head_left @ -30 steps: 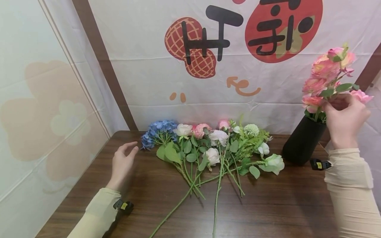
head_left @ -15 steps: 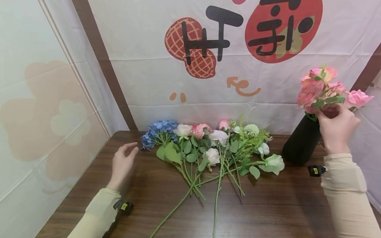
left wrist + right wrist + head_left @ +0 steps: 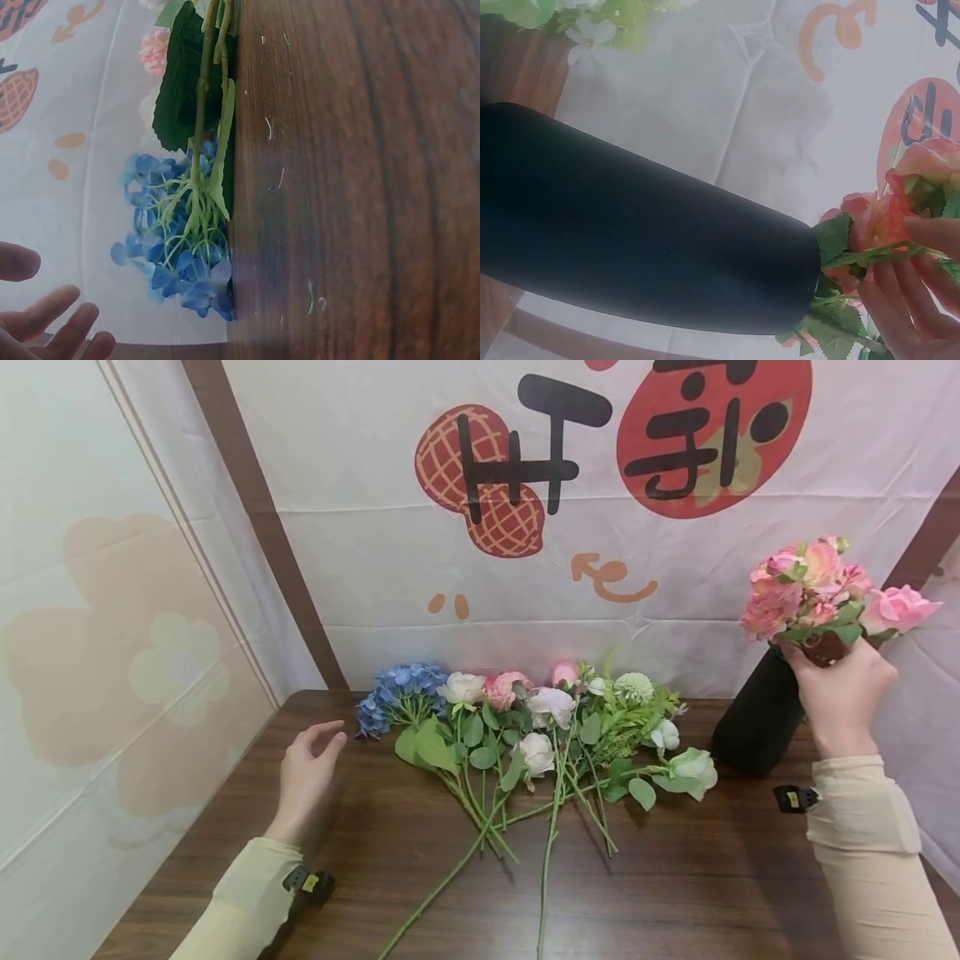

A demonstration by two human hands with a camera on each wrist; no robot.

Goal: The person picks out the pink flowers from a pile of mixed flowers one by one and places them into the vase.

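At the right of the head view, my right hand (image 3: pixel 846 697) is at the mouth of a black vase (image 3: pixel 759 714), pinching the stem of a pink flower spray (image 3: pixel 776 589). The right wrist view shows its green stem (image 3: pixel 877 253) between thumb and fingers, just outside the vase's rim. A separate pink rose (image 3: pixel 898 608) leans out to the right of the spray. My left hand (image 3: pixel 306 781) hovers over the table's left part, fingers relaxed and holding nothing. Closest to it lies a blue hydrangea (image 3: pixel 172 247), apart from the fingertips.
Several loose flowers lie along the back of the wooden table (image 3: pixel 637 893): white roses (image 3: pixel 536 753), a pink bloom (image 3: pixel 507 689), a green pompom flower (image 3: pixel 633 687) and a pale green rose (image 3: pixel 692 772). Long stems (image 3: pixel 551 860) reach toward the front. A printed cloth (image 3: pixel 360 568) hangs behind.
My right hand has moved down and slightly left, lowering the pink flower spray deeper into the vase. The left hand has stayed almost still.
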